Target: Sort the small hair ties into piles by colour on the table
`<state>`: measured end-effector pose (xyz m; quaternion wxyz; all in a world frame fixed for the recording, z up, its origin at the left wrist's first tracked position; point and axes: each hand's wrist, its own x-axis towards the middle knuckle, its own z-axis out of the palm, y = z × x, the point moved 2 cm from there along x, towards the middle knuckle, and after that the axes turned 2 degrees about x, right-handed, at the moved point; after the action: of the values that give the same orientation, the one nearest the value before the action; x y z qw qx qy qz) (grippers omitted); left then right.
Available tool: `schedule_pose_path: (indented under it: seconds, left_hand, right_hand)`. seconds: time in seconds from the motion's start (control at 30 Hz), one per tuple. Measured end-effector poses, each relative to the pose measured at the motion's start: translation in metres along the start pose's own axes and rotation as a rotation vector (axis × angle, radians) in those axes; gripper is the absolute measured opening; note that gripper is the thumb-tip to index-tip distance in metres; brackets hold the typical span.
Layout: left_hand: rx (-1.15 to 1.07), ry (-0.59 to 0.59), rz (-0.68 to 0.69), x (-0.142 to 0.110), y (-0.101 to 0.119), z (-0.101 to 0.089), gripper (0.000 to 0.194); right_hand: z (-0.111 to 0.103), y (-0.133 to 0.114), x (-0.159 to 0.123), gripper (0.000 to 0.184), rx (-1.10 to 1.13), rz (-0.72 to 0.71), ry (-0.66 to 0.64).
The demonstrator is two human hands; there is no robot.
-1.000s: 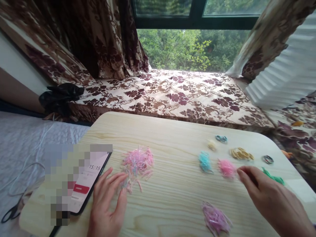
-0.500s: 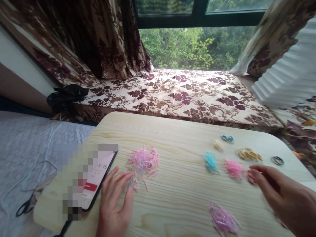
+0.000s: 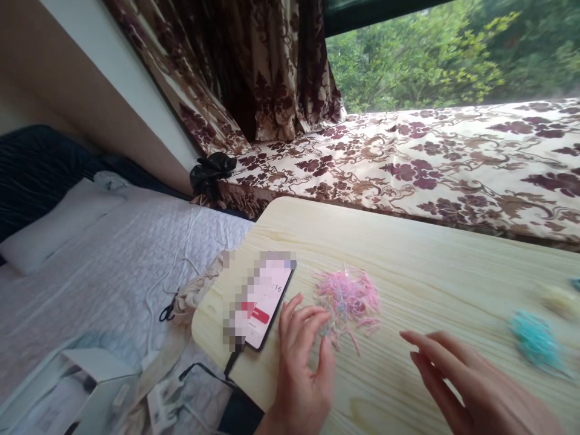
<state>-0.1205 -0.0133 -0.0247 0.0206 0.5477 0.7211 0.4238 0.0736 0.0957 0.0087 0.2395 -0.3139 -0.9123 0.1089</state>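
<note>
A loose pile of thin elastic bands (image 3: 351, 293), mostly pink with some clear and pale blue ones, lies on the wooden table (image 3: 435, 248). My left hand (image 3: 306, 356) rests at the pile's near left edge, its fingers bent and thumb apart from them, with the fingertips by the clear strands. To the right of the pile, my right hand (image 3: 471, 377) is over the table, fingers stretched forward and thumb a little apart, nothing seen between them. A turquoise bunch of bands (image 3: 537, 341) lies beyond it on the right.
A phone (image 3: 265, 302) with a lit, partly blurred screen lies left of my left hand, a black cable (image 3: 232, 362) at its lower end. A pale yellow bunch (image 3: 559, 300) sits at the right. Beside the table are a bed (image 3: 136, 235), white cords and an open white box (image 3: 86, 374).
The view has swung left, so the bunches on the right mostly left the picture. My right hand has come away from the red bands towards the pink pile. My left hand stays at the pile.
</note>
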Motion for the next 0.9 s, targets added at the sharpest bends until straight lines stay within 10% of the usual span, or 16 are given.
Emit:
schedule_pose_path:
  seconds: [0.9]
  left_hand:
    - [-0.065, -0.023, -0.016, 0.002, 0.002, -0.003, 0.035]
  right_hand:
    - [0.013, -0.009, 0.018, 0.036, -0.038, -0.048, -0.085]
